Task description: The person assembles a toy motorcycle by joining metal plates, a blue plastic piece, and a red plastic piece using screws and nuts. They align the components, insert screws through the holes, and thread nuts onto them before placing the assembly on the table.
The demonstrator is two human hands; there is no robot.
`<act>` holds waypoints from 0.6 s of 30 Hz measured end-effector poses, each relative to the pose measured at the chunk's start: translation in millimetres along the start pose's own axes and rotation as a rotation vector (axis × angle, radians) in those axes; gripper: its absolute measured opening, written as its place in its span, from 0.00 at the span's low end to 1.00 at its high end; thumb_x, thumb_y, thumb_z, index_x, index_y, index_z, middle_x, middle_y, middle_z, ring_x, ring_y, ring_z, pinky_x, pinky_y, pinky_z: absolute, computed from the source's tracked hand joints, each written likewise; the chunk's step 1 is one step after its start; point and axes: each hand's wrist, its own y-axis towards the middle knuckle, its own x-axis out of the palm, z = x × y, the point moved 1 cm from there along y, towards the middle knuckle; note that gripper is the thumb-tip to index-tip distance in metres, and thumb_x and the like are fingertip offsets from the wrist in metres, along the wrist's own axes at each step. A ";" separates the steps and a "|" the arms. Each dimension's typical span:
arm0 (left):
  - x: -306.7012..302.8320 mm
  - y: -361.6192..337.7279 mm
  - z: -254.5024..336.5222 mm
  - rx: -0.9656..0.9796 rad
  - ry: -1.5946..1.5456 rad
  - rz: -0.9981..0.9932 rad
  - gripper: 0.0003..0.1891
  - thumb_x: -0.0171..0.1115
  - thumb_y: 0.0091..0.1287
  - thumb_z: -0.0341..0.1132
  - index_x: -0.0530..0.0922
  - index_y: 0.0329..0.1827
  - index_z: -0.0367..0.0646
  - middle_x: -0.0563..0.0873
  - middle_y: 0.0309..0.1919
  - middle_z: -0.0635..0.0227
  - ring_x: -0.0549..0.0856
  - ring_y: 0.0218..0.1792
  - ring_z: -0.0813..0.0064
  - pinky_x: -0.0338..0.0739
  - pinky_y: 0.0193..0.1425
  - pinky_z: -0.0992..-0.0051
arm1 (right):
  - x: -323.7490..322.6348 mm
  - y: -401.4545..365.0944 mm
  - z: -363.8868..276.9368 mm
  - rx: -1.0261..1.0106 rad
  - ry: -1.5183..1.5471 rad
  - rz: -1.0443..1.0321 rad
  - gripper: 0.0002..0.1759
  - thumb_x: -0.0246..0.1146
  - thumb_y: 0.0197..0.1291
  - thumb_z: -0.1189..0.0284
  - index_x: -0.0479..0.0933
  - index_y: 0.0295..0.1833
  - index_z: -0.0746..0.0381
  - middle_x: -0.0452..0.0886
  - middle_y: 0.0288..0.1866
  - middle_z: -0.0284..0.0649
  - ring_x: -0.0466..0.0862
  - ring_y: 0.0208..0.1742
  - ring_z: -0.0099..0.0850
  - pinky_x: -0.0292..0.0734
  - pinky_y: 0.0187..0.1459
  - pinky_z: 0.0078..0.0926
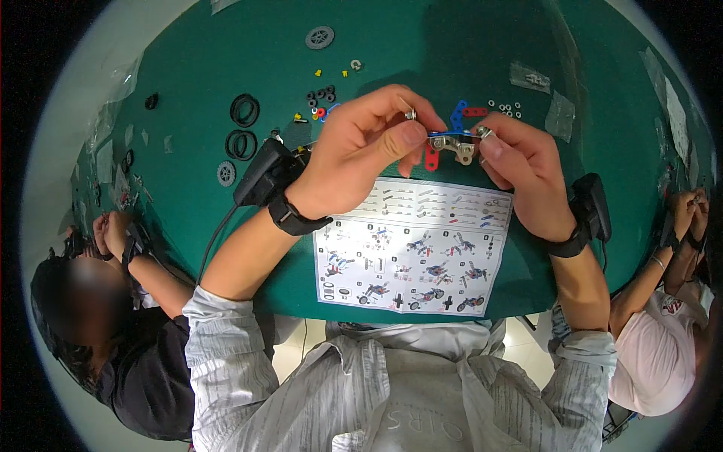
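Blue-and-silver assembly (461, 148) at 1 o'clock, above the surface (188, 166); I log left hand (348, 151) pinching its near end, right hand (529, 169) gripping silver hardware (484, 132) opposite; joining-type hold, calling for steady fingertips; printed sheet (410, 245) towards 6 o'clock.

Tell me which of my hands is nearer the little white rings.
Your right hand is nearer: it sits just on your side of the little white rings. Your left hand is farther away, off to their left.
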 end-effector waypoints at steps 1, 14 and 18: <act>0.3 0.0 0.1 -0.005 0.017 0.019 0.12 0.59 0.77 0.35 0.79 0.53 0.35 0.84 0.37 0.69 0.81 0.32 0.84 0.75 0.36 0.81 | 0.3 -0.1 0.2 -0.008 -0.010 0.006 0.14 0.59 0.74 0.66 0.80 0.41 0.66 0.73 0.31 0.25 0.66 0.34 0.15 0.60 0.36 0.16; 6.9 -3.5 6.8 -0.063 0.034 0.077 0.12 0.65 0.69 0.24 0.79 0.53 0.30 0.84 0.52 0.56 0.87 0.41 0.76 0.85 0.44 0.76 | 5.7 -2.1 4.2 -0.126 -0.171 0.052 0.10 0.62 0.71 0.70 0.80 0.44 0.67 0.71 0.29 0.26 0.63 0.28 0.12 0.57 0.27 0.17; 8.3 -3.3 9.5 -0.093 -0.039 0.077 0.13 0.62 0.70 0.22 0.79 0.55 0.29 0.86 0.50 0.56 0.87 0.41 0.75 0.86 0.43 0.74 | 4.7 -3.1 1.7 -0.080 -0.169 0.070 0.11 0.62 0.72 0.69 0.81 0.43 0.67 0.70 0.28 0.26 0.63 0.29 0.12 0.56 0.28 0.18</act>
